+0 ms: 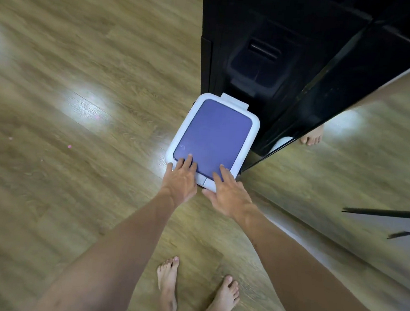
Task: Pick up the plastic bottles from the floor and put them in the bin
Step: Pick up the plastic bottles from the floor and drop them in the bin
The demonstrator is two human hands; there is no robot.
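A bin [254, 132] with a white rim and a purple lid [215, 136] stands on the wooden floor against a black cabinet. The lid lies flat and shut. My left hand [180, 180] rests on the near left corner of the lid, fingers spread flat. On the near right corner lies my right hand [228, 193], fingers flat on the rim, thumb out to the left. Neither hand holds anything. No plastic bottle is in view.
A glossy black cabinet [267, 50] rises behind the bin and reflects it. A mirror [356, 166] runs along the right and reflects the floor and a foot. My bare feet [196, 293] stand on the wooden floor [68, 121] below the bin.
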